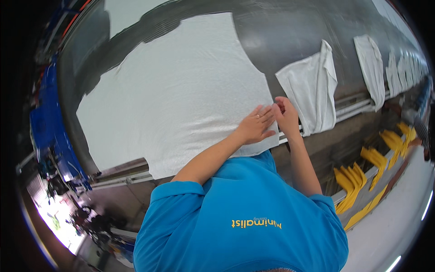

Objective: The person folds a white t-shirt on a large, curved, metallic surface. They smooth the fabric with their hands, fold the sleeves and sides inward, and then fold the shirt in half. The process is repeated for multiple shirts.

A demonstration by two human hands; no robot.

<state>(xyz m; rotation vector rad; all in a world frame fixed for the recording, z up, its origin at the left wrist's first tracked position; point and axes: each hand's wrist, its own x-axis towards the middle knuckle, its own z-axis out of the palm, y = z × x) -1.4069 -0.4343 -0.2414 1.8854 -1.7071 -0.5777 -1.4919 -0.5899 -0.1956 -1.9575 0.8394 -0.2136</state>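
A large white knit fabric panel (181, 81), cut in the shape of a garment body, lies spread over the dark metal table (258, 27). Slight wrinkles run through it beside my left hand (257, 124), which rests palm down near the panel's right edge with its fingers stretched out. Just to the right, my right hand (287, 117) has its fingers curled in at that same edge, pinching the fabric there; its fingertips are partly hidden. The two hands nearly touch.
A smaller folded white fabric piece (312, 86) lies right of my hands, partly over the metal rails (353, 109). Beyond is another white piece (370, 68), then a row of several more. Yellow cloth pieces (351, 183) hang at lower right. Blue machinery (52, 131) stands left.
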